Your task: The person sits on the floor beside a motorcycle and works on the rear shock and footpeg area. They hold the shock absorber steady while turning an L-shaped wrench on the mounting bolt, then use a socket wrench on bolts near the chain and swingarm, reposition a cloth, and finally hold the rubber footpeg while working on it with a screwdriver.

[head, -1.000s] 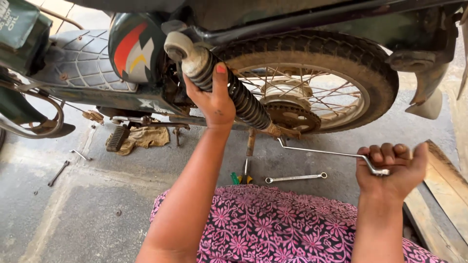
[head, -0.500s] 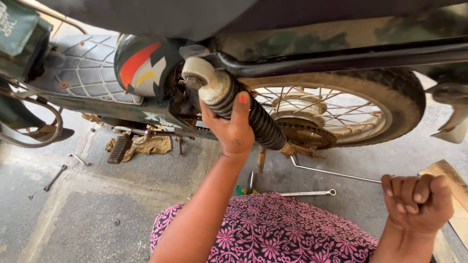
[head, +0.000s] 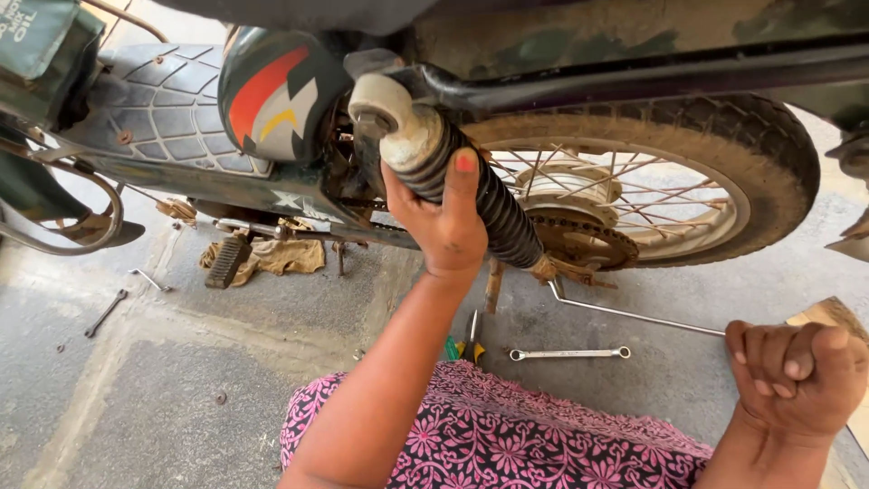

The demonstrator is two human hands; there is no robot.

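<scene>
Wrapping around the black ribbed spring, the fingers (head: 464, 186) of the left hand (head: 444, 226) are curled tight on the shock absorber (head: 453, 172) of the motorbike — the thumb is on the near side and one pink nail shows on top. The shock is a long thing, and it slants from its pale round top end (head: 385, 109) at the upper left down to the lower right, where it meets the rear wheel (head: 706, 154) near the chain sprocket (head: 579, 240). The left hand grips it high up, just below that top end, so the long part runs down and away to the right of the fingers. The right hand (head: 797, 376) is well apart from the shock, low at the right side, and it is closed in a fist around the end of a long thin metal rod (head: 634, 312). That rod reaches from the fist up and left toward the bottom of the shock — so the left hand is the one right on the shock, and the right hand only reaches it through the rod. On the grey floor (head: 136, 398) between the arms lies a silver wrench (head: 570, 353), and next to it pliers with green and yellow handles (head: 462, 347). A dirty rag (head: 281, 255) and another small wrench (head: 106, 312) lie further left, under the bike. A pink flowered cloth (head: 507, 435) covers the person's lap.
</scene>
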